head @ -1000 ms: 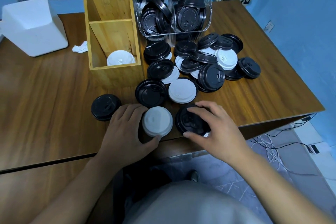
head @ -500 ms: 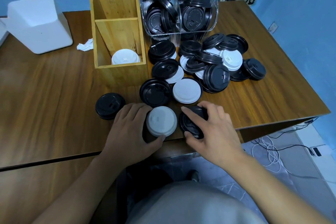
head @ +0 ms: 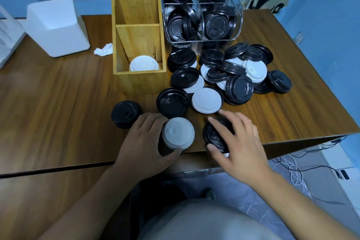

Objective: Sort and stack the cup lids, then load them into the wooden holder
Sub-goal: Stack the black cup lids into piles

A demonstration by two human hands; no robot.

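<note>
Wooden worktop (head: 58, 103) is stretching out under both your hands, with its near edge running just below them. Your left hand (head: 145, 142) is curling around the white lid stack (head: 178, 135) right at that near edge, thumb on its near side and fingers on its far side. Your right hand (head: 239, 146) is arching over a black lid (head: 214, 136) just beside the stack. Its fingers are spreading across the top and its thumb is pressing the near rim. The fingertips are blurring, so you are not seeing how firm that grip is. A white sliver is showing beneath the lid at the edge.

A lone black lid (head: 126, 114) is lying just left of your left hand, with bare wood running from it toward the left edge. An upturned black lid (head: 172, 102) and a white lid (head: 206, 99) are sitting just beyond your fingers. Behind them the loose pile (head: 239, 87) is filling the space toward the right edge, its lids overlapping and hiding one another.

The wooden holder (head: 140, 82) is standing left of the pile, with one white lid (head: 143, 65) lying in its nearest compartment. Its walls are hiding the floors of the farther compartments, and the frame is cutting off its far end. A clear bin (head: 202, 40) of black lids is standing beside it.
</note>
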